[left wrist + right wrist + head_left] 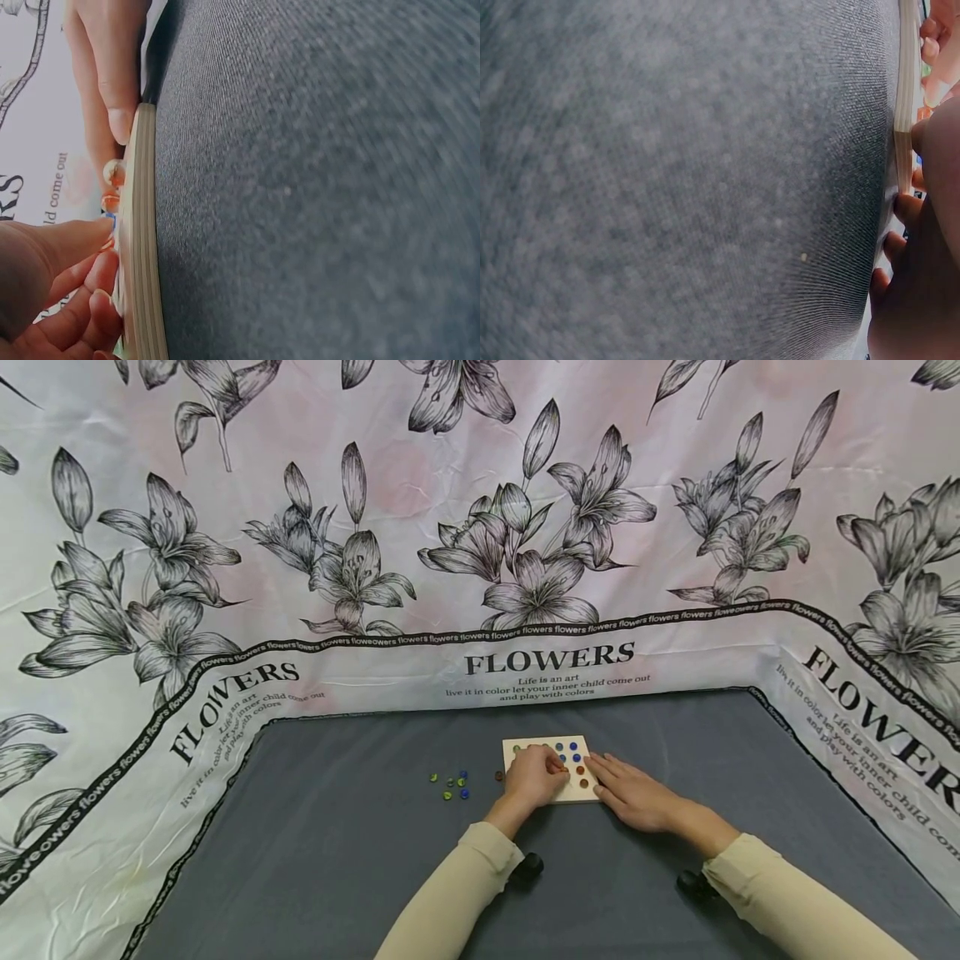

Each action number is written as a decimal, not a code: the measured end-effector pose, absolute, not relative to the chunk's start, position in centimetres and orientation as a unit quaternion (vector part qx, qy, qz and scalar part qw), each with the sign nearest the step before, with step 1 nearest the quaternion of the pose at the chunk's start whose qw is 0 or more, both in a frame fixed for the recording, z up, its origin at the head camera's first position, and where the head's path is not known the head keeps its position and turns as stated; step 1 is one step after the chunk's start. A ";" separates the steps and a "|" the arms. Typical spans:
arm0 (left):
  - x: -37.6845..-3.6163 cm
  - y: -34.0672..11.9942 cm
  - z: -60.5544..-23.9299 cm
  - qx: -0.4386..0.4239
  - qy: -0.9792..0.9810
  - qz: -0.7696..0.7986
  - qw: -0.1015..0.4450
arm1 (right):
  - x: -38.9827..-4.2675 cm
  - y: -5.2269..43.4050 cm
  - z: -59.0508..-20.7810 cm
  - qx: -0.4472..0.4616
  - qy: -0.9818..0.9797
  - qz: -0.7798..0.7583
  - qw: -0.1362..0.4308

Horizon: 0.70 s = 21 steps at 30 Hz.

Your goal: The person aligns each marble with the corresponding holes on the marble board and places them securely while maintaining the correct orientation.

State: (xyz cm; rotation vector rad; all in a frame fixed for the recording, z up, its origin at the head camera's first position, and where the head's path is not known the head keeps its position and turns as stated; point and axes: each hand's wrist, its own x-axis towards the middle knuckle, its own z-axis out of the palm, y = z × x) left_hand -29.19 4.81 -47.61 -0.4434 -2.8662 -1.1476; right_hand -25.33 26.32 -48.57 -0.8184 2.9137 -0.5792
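A small square wooden board [581, 792] lies on the grey cloth, with blue and orange marbles [573, 748] sitting in its holes. My left hand [553, 768] is curled over the board's left half, and its thumb and fingertips pinch a marble against the top. In the left wrist view the left hand [90, 255] meets a small blue marble [110, 217] just above the board's edge [142, 247]. My right hand [603, 770] lies flat with straight fingers on the board's right edge; its fingers [904, 206] touch the board's side [906, 75].
Several loose green and blue marbles [450, 783] lie on the grey cloth [360, 827] left of the board, and one brown marble [498, 775] lies close to it. A white flower-printed sheet [480, 527] rises behind and at both sides.
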 end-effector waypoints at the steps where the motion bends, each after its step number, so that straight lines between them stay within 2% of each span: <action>1: -29.2 4.9 -47.6 -0.138 -0.921 -0.365 0.012 | -25.4 26.4 -48.6 -0.267 0.944 -0.189 0.028; 12: -29.1 5.3 -47.9 -0.124 -0.933 -0.336 0.035 | -25.5 26.6 -49.1 -0.291 0.938 -0.187 -0.001; 21: -28.7 4.7 -47.7 -0.155 -0.930 -0.332 0.014 | -25.0 26.1 -48.3 -0.276 0.942 -0.191 0.021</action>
